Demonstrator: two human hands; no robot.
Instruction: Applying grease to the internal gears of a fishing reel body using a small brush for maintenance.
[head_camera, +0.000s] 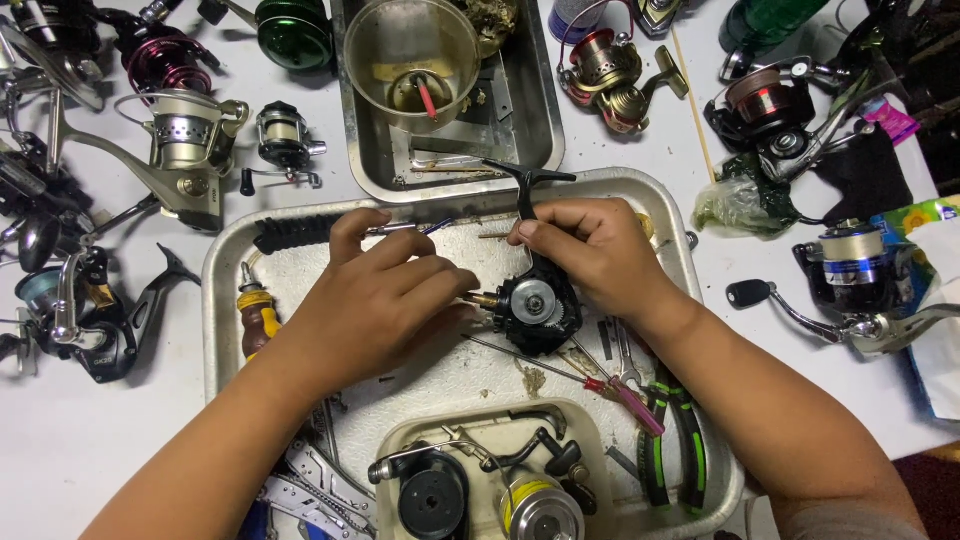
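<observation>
Lighting even and bright from overhead; picture sharp at centre, softer toward the edges.

The white surface (80, 440) reads close to overexposed, with little texture. Soft, short shadows lie under the left hand (375, 300) and right hand (595, 255) on the metal tray (225, 300). Mild glare shows on the tray rim and the clear plastic cup (412, 60). Slight wide-angle stretch at the corners; lower forearms slightly blurred.
</observation>
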